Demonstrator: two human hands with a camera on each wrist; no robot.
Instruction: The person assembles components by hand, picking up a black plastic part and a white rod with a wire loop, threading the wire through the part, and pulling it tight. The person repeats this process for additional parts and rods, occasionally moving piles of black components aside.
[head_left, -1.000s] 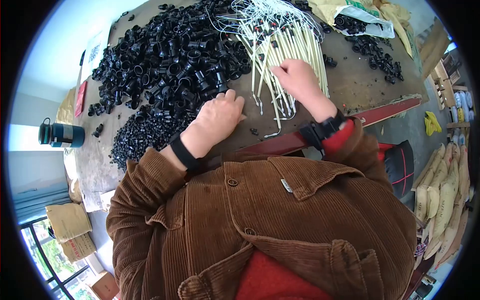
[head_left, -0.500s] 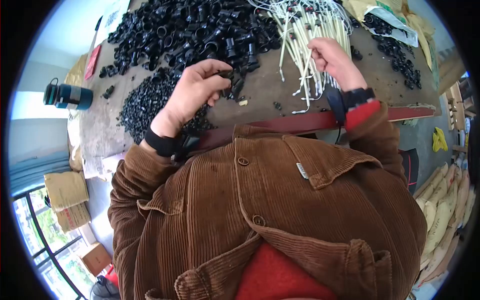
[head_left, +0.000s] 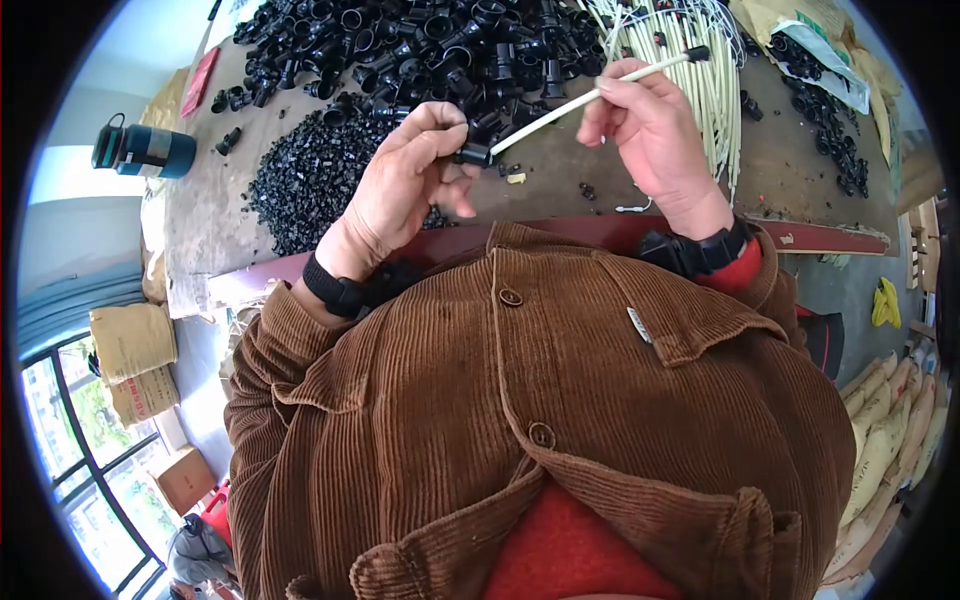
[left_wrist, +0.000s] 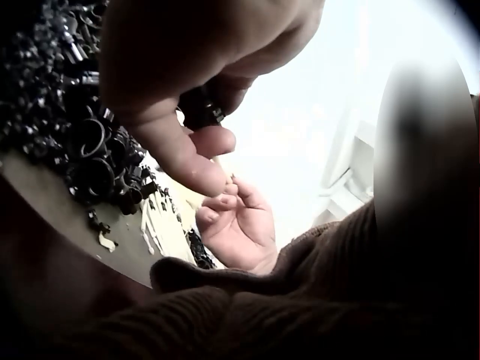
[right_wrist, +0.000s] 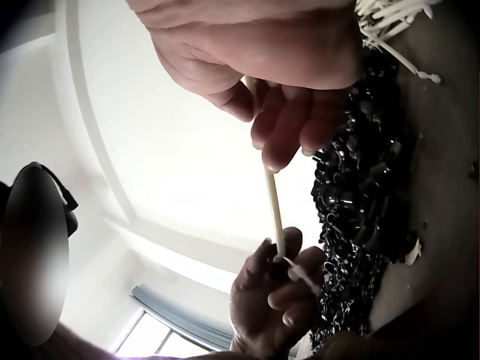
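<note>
My left hand (head_left: 395, 180) pinches a black plastic fitting (head_left: 474, 155) between thumb and fingers, just above the near side of the table. A thin cream tube (head_left: 550, 118) slants up to the right from that fitting, and its lower end meets the fitting in the head view. Thumb and fingers of my right hand (head_left: 655, 135) grip the tube partway along. Beyond them, the tube's upper end carries a black cap (head_left: 698, 54). A short white tip (right_wrist: 302, 274) shows by the left hand's fingers in the right wrist view.
Large black fittings (head_left: 400, 45) lie heaped at the back, with small black parts (head_left: 310, 180) piled nearer. A bundle of cream tubes (head_left: 725, 120) lies right of centre. A dark flask (head_left: 165, 153) stands left; an open sack (head_left: 825, 65) lies back right. A red board (head_left: 830, 233) edges the table.
My right hand has drawn a cream tube out of the bundle and brought it leftward. The left hand has picked up a black fitting from the heap and met the tube's end.
</note>
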